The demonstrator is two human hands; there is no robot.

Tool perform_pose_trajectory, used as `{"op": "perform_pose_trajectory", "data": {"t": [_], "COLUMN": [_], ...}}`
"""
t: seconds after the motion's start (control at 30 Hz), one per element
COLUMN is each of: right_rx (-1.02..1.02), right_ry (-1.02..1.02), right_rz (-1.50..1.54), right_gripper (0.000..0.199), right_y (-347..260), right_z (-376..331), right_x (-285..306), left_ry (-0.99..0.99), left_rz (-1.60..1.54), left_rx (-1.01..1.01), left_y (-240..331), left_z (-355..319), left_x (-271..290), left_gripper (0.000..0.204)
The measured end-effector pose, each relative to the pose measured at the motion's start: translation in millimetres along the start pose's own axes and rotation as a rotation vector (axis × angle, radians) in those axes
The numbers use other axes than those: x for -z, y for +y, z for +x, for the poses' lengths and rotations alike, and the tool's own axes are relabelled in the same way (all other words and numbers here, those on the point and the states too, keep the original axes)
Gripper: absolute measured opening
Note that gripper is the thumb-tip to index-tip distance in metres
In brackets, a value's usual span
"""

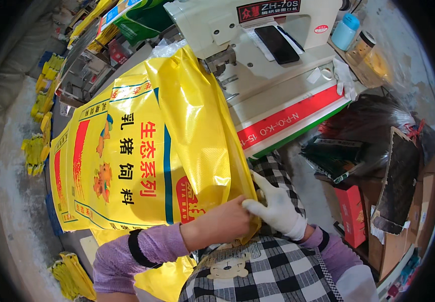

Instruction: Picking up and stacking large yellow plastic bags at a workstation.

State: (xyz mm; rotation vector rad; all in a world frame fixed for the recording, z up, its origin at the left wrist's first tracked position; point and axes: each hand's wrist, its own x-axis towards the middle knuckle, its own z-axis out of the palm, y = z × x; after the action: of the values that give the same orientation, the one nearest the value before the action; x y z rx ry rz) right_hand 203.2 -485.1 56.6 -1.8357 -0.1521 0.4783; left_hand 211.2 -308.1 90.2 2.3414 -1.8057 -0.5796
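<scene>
A large yellow woven plastic sack point(197, 131) with printed pigs and dark lettering lies across the work surface, its far end by the needle area of a sewing machine point(197, 30). My bare left hand point(221, 221) is closed on the sack's near right corner, fingers curled. Right beside it, my right hand point(278, 209) in a white glove pinches the same edge, its thumb toward the left hand's fingers. Both hands rest close to my lap, above a black-and-white checked apron point(262, 269). The folds under the fingers are partly hidden.
A black phone point(278, 44) lies on the machine bed. A light blue bottle point(345, 31) and a jar point(362, 44) stand to its right. Bundles of yellow sacks point(72, 274) lie at left. A red box point(350, 215) and cardboard point(393, 186) are at right.
</scene>
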Motion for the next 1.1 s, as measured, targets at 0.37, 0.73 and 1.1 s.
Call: {"op": "perform_pose_trajectory", "data": {"t": [0.37,0.73,1.1], "right_rx": [0.118,0.387,0.916], "right_ry": [0.061,0.261,0.523], "right_rz": [-0.244,-0.161,-0.545], "right_gripper": [0.067,0.049,0.049], "right_y": [20.7,35.1,-66.0], "right_z": [-11.2,116.0,169.3], "right_x": [-1.2,-6.0,26.1], "left_ry": [-0.129,0.265,0.129], "left_rz": [-0.223,0.156,0.623], "left_rx": [0.194,0.567,0.472], "left_y": [-48.7,-231.8,-119.9], "left_z": [14.1,-124.1,-158.3], "left_x": [40.1,132.4,214.9], "left_gripper": [0.044,0.034,0.008]}}
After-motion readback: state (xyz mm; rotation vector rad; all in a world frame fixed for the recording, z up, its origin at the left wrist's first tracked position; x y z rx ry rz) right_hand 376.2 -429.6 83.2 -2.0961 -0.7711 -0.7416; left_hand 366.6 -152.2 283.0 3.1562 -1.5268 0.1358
